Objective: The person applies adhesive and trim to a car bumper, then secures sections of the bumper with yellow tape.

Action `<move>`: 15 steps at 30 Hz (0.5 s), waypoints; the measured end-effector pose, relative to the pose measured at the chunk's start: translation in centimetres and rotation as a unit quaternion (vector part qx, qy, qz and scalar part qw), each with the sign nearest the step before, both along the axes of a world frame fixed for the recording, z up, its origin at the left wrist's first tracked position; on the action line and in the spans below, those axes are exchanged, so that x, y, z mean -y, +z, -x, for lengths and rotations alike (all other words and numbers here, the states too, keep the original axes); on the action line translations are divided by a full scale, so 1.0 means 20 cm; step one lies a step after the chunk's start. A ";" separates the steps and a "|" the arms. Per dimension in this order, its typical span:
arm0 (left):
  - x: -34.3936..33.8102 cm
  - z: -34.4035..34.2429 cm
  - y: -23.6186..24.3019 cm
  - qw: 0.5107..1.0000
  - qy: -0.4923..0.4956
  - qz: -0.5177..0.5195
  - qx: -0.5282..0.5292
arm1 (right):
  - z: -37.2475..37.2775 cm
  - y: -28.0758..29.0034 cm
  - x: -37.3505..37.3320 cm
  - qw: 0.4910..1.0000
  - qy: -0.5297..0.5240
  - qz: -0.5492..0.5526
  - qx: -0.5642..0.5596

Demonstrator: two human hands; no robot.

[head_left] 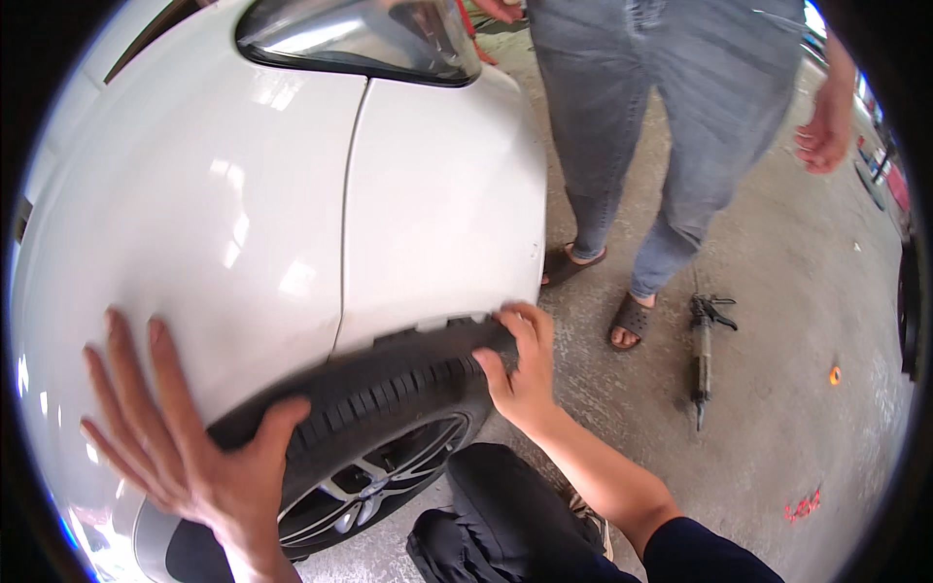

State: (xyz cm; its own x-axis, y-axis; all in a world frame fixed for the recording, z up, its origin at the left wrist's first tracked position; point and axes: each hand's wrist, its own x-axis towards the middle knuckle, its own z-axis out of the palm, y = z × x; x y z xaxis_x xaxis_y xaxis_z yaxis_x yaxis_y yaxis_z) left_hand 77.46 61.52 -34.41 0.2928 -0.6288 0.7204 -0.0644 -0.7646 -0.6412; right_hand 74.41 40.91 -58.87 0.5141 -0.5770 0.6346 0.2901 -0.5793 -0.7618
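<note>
Left hand: lies over the white bodywork on the near side of the panel seam; spreads four fingers wide, with the thumb out toward the dark wheel arch; cannot tell how hard, if at all, the palm presses.
Right hand: reaches to the far end of the arch trim; bends the fingers at the edge, with the thumb apart and lower, near the tyre; cannot tell whether pinching the trim or only touching.
Arch trim: runs black along the curved edge between white bodywork and tyre; shows small tabs against the white edge, close to the right hand.
Wheel: stands below the arch, with spokes visible between the left hand and the bent knee.
Step in hand: looks like feeling along or seating the trim at the arch edge; judged from hand placement alone.
Next move: seems to call for steadying the panel with the left palm and working the right fingers along the tabs, watching for an uneven edge.
Nearby: a co-worker in grey jeans, standing beyond the bodywork; a long-barrelled hand tool, lying on the floor, well apart from both hands.
</note>
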 end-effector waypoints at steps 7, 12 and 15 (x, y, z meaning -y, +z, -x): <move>0.02 0.03 0.05 0.997 0.016 -0.074 -0.003 | 0.02 -0.03 0.05 0.998 0.002 0.012 0.054; 0.05 0.00 -0.02 0.997 -0.077 -0.013 -0.019 | -0.04 -0.07 0.03 0.997 0.000 -0.002 0.075; 0.04 0.03 -0.02 0.997 -0.070 0.012 -0.043 | -0.05 -0.07 0.03 0.996 0.026 -0.009 0.082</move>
State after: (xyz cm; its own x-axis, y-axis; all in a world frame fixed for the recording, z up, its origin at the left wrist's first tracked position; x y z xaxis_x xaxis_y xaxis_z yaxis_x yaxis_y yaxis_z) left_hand 76.84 60.80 -34.72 0.2644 -0.6510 0.7116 -0.2255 -0.7591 -0.6107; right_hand 75.37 40.40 -60.19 0.4344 -0.5647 0.7017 0.4410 -0.5460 -0.7123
